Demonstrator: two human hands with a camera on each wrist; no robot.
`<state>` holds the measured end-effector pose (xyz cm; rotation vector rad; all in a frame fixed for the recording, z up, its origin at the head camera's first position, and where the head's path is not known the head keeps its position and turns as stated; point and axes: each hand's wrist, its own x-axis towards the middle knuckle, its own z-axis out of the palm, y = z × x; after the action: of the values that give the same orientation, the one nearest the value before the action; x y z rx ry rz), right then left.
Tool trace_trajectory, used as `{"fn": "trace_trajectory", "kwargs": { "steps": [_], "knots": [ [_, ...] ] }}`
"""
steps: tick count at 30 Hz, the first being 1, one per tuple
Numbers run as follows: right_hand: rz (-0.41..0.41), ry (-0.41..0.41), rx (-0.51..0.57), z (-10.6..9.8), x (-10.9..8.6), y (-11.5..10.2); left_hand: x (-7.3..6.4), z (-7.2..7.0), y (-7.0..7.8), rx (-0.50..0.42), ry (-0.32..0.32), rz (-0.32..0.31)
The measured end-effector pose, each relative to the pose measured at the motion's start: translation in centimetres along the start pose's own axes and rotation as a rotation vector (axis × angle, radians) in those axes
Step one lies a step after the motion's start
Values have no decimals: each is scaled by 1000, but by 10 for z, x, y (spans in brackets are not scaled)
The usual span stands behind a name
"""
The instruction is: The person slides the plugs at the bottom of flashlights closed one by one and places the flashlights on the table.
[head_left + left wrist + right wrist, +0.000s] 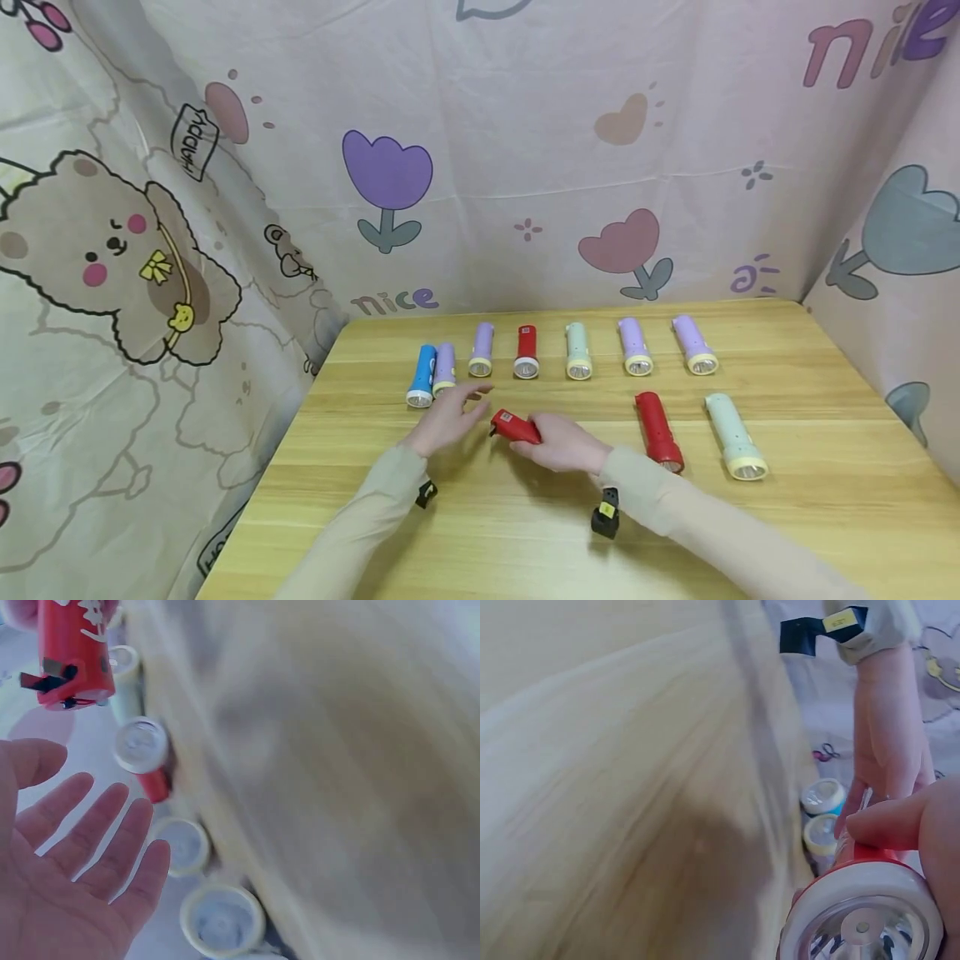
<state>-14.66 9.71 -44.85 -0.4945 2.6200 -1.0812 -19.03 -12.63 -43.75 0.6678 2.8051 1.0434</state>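
Note:
My right hand [564,442] grips a red flashlight [514,427] above the middle of the table. In the right wrist view its white-rimmed head [862,879] faces the camera, with the thumb along the body. Two prongs [54,675] stick out near the tail end in the left wrist view. My left hand [447,418] is just left of that end, apart from it, its fingers [97,825] spread and holding nothing. Closest to the left hand on the table are a purple flashlight [445,363], partly hidden by it, and a blue flashlight [423,372].
Along the back of the wooden table [315,500] lie several more flashlights, among them a red one [527,346] and a pale green one [577,346]. On the right, another red flashlight [657,425] lies partly behind my right sleeve, beside a pale green one [733,433]. Patterned cloth [487,150] hangs behind.

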Motion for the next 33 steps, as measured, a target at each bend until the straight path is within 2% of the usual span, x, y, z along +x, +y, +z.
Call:
{"fn": "trace_trajectory", "kwargs": {
  "steps": [6, 11, 18, 22, 27, 30, 33],
  "knots": [
    [35, 0, 135, -27, -8, 8, 19, -2, 22, -125, -11, 20],
    [12, 32, 152, -51, -16, 18, 33, 1, 39, -222, -29, 3],
    [14, 157, 80, -84, -36, 32, 52, 11, 64, -424, -107, 11],
    [-1, 236, 65, -98, -46, 42, 61, 16, 80, -508, -150, 20],
    [-22, 324, -7, -113, -60, 57, 68, 21, 99, -525, -181, 21],
    [-79, 383, -79, -118, -66, 66, 72, 24, 107, -537, -197, 20],
    [-155, 460, -202, -121, -70, 74, 76, 29, 113, -561, -217, 27]
  ]
}}
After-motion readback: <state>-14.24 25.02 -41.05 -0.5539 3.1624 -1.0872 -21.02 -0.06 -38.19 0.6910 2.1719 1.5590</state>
